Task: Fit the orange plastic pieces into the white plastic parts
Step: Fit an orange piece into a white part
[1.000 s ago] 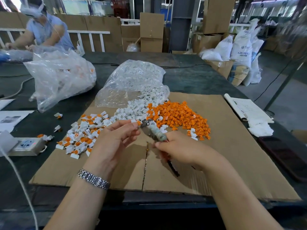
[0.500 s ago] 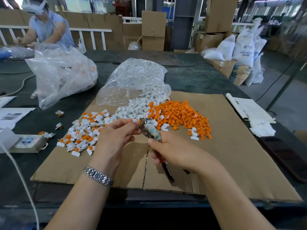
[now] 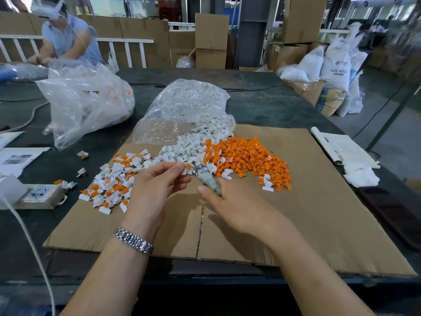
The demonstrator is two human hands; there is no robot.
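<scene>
I see a dark table (image 3: pixel 273 110) with a cardboard sheet (image 3: pixel 319 224) on it. My left hand (image 3: pixel 155 190) pinches a white part (image 3: pixel 186 170) holding an orange piece, above the sheet's middle. My right hand (image 3: pixel 234 206) grips a tool (image 3: pixel 208 181), its long axis pointing up-left to that part. Behind lie the orange pieces (image 3: pixel 248 156), white parts (image 3: pixel 182 149) and assembled ones (image 3: pixel 111 179).

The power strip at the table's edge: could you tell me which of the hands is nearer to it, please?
Left. The left hand is over the cardboard, just across the assembled pile from the power strip; the right hand lies beyond it, farther away.
</scene>
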